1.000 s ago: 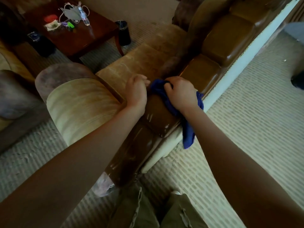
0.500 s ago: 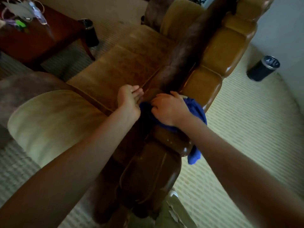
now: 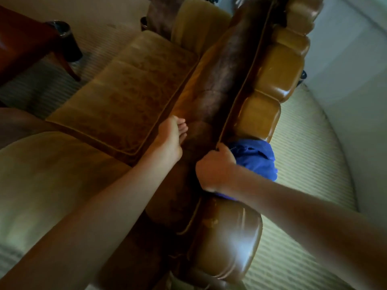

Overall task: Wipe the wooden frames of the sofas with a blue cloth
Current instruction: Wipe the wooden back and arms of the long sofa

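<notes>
Gripping the blue cloth [image 3: 254,158], the right hand [image 3: 216,169] sits on top of the sofa's glossy wooden frame [image 3: 259,120], fingers curled round the bunched fabric and pushing it down onto the wood. The cloth is draped over the top rail, spilling off the outer side toward the carpet [image 3: 303,143], with a little bit of blue also peeking out under the wrist. It sits between two of the rounded carved lobes of the frame, so right in a dip of the rail.

The left hand [image 3: 170,139] is on the inner side, resting against the dark brown back cushion [image 3: 222,76] just beside the seat cushion [image 3: 129,97]. Its fingers look loosely curled with the tips touching the upholstery, and it isn't holding anything.

Off to the far left there's a reddish wooden table [image 3: 18,47] with a dark bin [image 3: 67,41] beside it, well away from both hands.
</notes>
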Motion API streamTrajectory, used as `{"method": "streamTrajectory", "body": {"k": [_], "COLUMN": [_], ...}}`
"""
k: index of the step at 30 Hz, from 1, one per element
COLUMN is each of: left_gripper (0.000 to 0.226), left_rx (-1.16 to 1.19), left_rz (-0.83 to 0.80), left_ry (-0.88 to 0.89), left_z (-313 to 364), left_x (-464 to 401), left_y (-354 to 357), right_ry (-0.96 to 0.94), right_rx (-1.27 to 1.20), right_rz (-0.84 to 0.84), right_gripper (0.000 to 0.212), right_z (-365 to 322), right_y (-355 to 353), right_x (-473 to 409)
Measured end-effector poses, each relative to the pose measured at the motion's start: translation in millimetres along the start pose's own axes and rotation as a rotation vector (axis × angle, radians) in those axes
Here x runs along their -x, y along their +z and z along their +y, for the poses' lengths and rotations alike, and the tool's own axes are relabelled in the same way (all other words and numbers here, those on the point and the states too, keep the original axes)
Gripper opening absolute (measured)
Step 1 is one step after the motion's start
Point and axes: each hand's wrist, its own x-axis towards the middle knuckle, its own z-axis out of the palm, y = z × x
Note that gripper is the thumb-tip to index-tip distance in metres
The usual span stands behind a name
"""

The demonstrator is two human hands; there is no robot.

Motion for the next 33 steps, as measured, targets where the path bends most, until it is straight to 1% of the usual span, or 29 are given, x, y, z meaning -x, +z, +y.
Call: {"method": "streamTrajectory", "body": {"k": [3, 5, 7, 9, 11, 14, 16, 19, 22, 24, 25, 26, 28, 29, 30, 31, 33], "left_gripper": [0.023, 0.028, 0.026, 0.018, 0.021, 0.019, 0.017, 0.019, 0.025, 0.026, 0.027, 0.027, 0.029, 0.029, 0.03, 0.029, 0.027], "left_rx": [-0.01, -0.009, -0.022, -0.037, -0.055, -0.076, -0.094, -0.127, -0.179, -0.205, -0.212, -0.223, -0.261, -0.297, -0.344, -0.393, -0.479], "left_rz": [-0.048, -0.064, -0.076, -0.083, -0.074, -0.083, -0.1, -0.117, -0.116, -0.112, -0.112, -0.114, -0.142, -0.189, -0.254, -0.326, -0.458], "left_ry": [-0.012, -0.014, -0.012, -0.018, -0.019, 0.01, 0.04, 0.064, 0.079, 0.092, 0.108, 0.129, 0.159, 0.176, 0.198, 0.222, 0.289], "left_z": [1, -1, -5, -9, -10, -11, -10, -10, -4, 4, 8, 10, 11, 10, 8, 5, -1], "left_x": [0, 1, 1, -1, -6, -13, -14, -17, -16, -12, -9, -8, -4, -3, -1, 2, 8], "left_y": [-2, -3, -4, -3, -3, -1, 0, 4, 7, 12, 15, 18, 24, 27, 29, 30, 30], "right_ry": [0.273, 0.366, 0.332, 0.198, 0.061, -0.003, 0.034, 0.273, 0.391, 0.437, 0.444, 0.434, 0.329, 0.242, 0.14, 0.073, 0.01], "right_rx": [-0.091, -0.084, -0.01, 0.084, 0.142, 0.072, 0.004, -0.033, -0.026, -0.101, -0.145, -0.177, -0.172, -0.201, -0.332, -0.604, -1.295], "right_rz": [0.078, 0.076, 0.043, 0.046, 0.061, 0.089, 0.133, 0.258, 0.47, 0.629, 0.691, 0.714, 0.64, 0.604, 0.621, 0.661, 0.762], "right_gripper": [0.049, 0.051, 0.046, 0.043, 0.041, 0.035, 0.035, 0.039, 0.04, 0.041, 0.041, 0.04, 0.034, 0.034, 0.035, 0.034, 0.028], "right_z": [40, 53, 39, 13, -10, -11, 9, 58, 105, 131, 137, 137, 115, 98, 85, 77, 87], "right_y": [-10, -12, -9, -3, 6, 8, 3, -5, -14, -18, -17, -12, 3, 11, 19, 21, 19], "right_x": [-46, -65, -62, -38, -11, 1, -19, -69, -104, -109, -108, -104, -93, -87, -83, -74, -57]}}
